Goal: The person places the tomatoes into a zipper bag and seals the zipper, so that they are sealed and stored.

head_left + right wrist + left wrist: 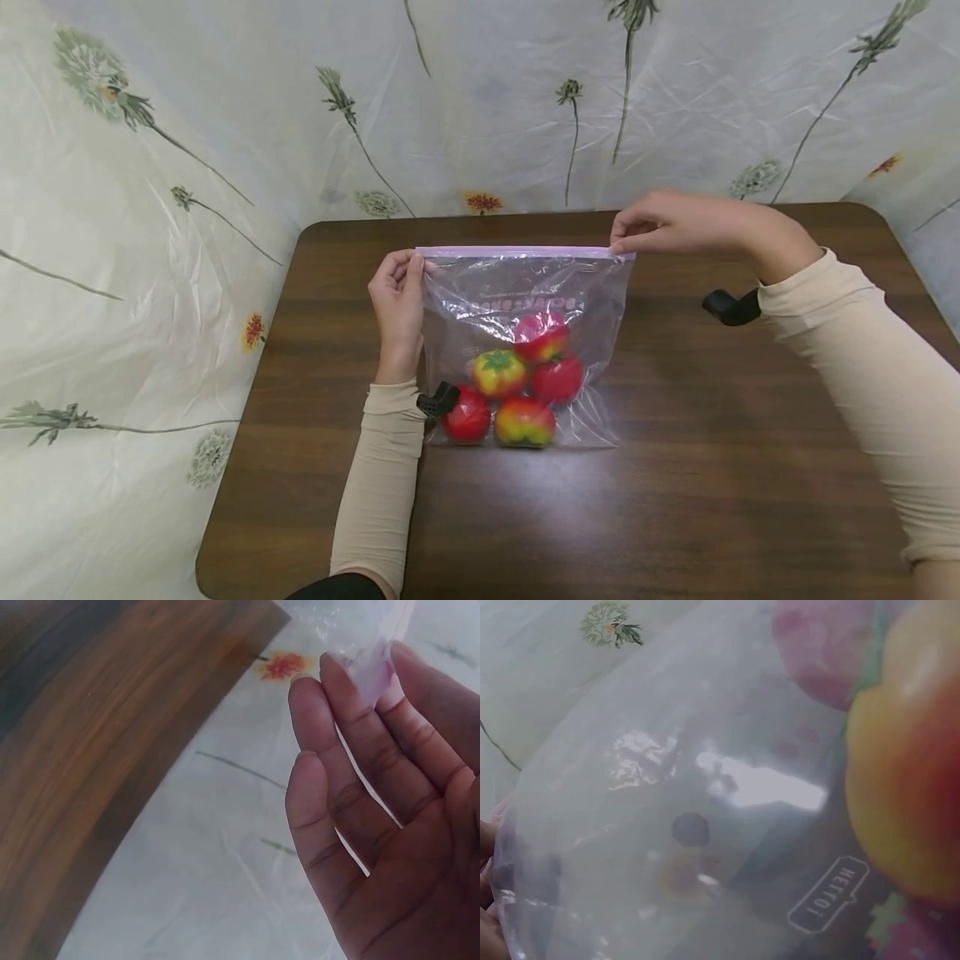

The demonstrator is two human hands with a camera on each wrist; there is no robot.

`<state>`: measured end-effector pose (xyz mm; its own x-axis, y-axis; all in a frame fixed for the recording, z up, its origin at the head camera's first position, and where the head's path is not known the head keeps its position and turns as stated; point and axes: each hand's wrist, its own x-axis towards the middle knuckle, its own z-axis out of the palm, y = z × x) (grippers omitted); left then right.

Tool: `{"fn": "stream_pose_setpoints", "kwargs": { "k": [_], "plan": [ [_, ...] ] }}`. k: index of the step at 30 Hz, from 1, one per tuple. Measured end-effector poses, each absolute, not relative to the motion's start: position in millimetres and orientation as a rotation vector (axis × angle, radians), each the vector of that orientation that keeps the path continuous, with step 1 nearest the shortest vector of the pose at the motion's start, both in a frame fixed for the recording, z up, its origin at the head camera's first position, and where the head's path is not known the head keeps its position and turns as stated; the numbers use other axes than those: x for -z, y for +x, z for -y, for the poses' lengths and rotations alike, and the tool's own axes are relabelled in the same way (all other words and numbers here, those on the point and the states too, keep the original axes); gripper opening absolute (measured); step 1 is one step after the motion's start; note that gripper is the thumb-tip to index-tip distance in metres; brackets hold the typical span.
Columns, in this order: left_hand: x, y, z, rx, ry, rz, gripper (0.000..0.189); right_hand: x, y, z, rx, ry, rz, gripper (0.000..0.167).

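A clear zip bag (453,292) with a pink strip (517,252) along its top edge hangs between my hands. Inside it, toward the bottom, are several red and yellow round fruits (557,377). My left hand (397,304) pinches the bag's upper left corner. At the upper right corner, my right hand (686,223) pinches the strip between thumb and fingers. The right wrist view shows that bag corner (371,679) at the fingertips. In the left wrist view, the clear plastic fills much of the picture, with a yellow-orange fruit (915,750) close behind it.
A dark brown wooden table (712,500) with rounded corners lies beneath the bag. Behind it and to the sides hangs a pale sheet (487,108) printed with flowers. Black wrist cameras stick out near the left sleeve (390,483) and the right sleeve (840,358).
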<state>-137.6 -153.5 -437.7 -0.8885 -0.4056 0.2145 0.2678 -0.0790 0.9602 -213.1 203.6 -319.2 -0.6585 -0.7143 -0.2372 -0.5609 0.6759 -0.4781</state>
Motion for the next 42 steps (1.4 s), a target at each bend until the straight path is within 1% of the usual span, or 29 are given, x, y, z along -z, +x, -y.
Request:
{"fn": "stream_pose_setpoints", "kwargs": {
  "k": [7, 12, 20, 25, 31, 35, 42],
  "plan": [
    [439.2, -136.8, 154.2, 2.027, 0.135, 1.757, 0.007, 319.4, -209.6, -210.5, 0.527, -0.958, -2.478, 0.016],
    [439.4, -136.8, 153.1, 2.015, 0.120, 1.772, 0.009, 319.1, -207.1, -212.3, 0.517, -0.938, -2.479, 0.015],
    [440.9, -137.7, 152.8, 2.045, 0.093, 1.731, 0.008, 318.7, -206.1, -212.6, 0.519, -0.912, -2.485, 0.018],
    [441.9, -139.1, 155.4, 2.018, 0.094, 1.805, 0.009, 322.9, -208.5, -215.4, 0.526, -0.873, -2.488, 0.018],
    [445.2, -139.4, 155.4, 1.977, 0.053, 1.957, 0.017, 333.6, -208.9, -225.2, 0.553, -0.824, -2.497, 0.017],
    [449.6, -139.7, 153.9, 1.991, 0.031, 2.021, 0.018, 346.0, -208.0, -232.1, 0.595, -0.821, -2.507, 0.013],
    [456.1, -139.4, 155.8, 1.986, 0.060, 2.161, 0.020, 368.6, -208.6, -233.7, 0.615, -0.763, -2.549, 0.011]
  ]
}}
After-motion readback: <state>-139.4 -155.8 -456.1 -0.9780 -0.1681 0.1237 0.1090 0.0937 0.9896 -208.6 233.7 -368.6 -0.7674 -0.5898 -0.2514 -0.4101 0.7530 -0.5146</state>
